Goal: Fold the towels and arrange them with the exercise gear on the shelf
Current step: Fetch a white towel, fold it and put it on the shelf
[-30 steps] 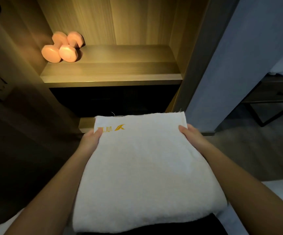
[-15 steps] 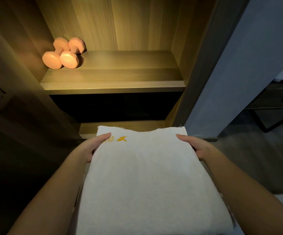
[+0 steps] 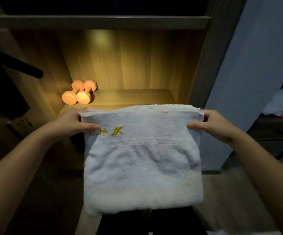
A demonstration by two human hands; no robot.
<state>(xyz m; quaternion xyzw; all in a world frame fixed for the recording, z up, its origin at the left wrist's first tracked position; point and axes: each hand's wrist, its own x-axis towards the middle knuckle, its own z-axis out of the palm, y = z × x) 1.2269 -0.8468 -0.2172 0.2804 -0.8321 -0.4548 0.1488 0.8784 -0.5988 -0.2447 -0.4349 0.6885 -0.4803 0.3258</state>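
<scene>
risk, judged: the towel (image 3: 142, 163) is a thick multi-layer fold gripped only at its top corners, so the hanging layers could slide apart or sag open if either pinch loosens. pushed in too far left, it could knock the dumbbells (image 3: 79, 94); they look round-ended and might roll.

room: dim; a wooden shelf unit (image 3: 137, 65) lit warm from inside, a grey-blue wall (image 3: 256, 65) to the right, and a dark side table with white cloth on it at far right.

shelf (image 3: 137, 97): bare wood board, open space right of the dumbbells, which sit at its back-left corner.

towel: white, folded, yellow embroidery near the top, held in air in front of the shelf edge, not yet on it.

left hand (image 3: 71, 122): fingers closed, pinching the towel's top-left corner.

right hand (image 3: 210, 124): fingers closed, pinching the top-right corner.
</scene>
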